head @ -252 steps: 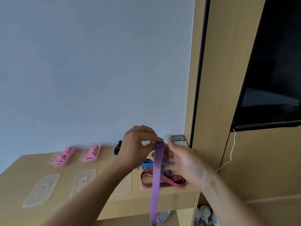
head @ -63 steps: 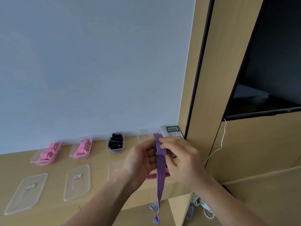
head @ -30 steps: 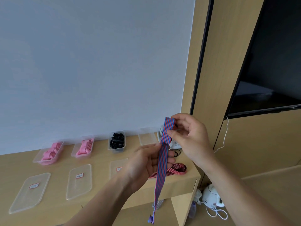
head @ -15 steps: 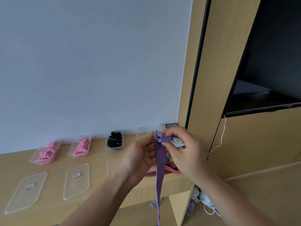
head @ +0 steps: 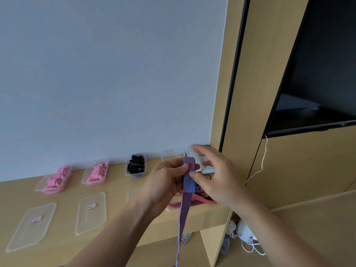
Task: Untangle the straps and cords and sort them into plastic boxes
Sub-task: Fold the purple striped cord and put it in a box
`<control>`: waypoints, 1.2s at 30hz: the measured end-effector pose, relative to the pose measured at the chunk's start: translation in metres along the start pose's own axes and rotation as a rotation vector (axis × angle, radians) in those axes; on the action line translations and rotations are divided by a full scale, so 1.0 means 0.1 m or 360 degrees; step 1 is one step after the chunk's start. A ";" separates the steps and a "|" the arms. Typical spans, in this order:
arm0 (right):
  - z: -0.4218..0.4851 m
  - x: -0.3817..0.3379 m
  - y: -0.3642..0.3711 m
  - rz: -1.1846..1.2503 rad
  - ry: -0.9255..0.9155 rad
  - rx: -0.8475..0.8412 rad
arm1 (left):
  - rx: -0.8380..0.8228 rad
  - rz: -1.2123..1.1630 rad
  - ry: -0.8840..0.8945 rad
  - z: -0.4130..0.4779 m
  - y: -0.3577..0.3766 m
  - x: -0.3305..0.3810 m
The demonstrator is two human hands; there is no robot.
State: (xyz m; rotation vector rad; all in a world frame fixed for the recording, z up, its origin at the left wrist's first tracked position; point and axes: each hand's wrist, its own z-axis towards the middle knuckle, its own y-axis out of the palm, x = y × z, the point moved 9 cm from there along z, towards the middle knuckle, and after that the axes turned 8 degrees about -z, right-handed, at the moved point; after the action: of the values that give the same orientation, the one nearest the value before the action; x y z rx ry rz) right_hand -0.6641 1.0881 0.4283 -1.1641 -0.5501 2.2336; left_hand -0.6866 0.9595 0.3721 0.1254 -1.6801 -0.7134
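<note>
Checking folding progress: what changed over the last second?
The right hand dropped from its raised position and pinches the striped strap beside the left hand, which grips the folded top. Boxes, lids and red strap on the desk stayed.

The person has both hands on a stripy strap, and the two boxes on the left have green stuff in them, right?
Nearly. The head view shows the left hand and right hand on the stripy strap, but the far-left box and its neighbour box hold pink stuff, not green.

Four plastic boxes (head: pixel 40 187): two of pink straps (head: pixel 56 179), one of black cords (head: pixel 135 164). Three lids (head: pixel 90 214). One striped strap (head: pixel 188 180), one red strap (head: pixel 199 201).
</note>
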 end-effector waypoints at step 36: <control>0.18 0.09 -0.20 0.0378 0.0229 0.0126 | 0.0082 0.0075 -0.0203 -0.11 -0.02 -0.25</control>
State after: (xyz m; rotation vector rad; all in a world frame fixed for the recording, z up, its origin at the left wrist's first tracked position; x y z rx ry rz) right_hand -0.6773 1.1073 0.4445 -1.3975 -0.2746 2.3194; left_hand -0.6706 0.9648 0.3501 0.0780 -1.8180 -0.6544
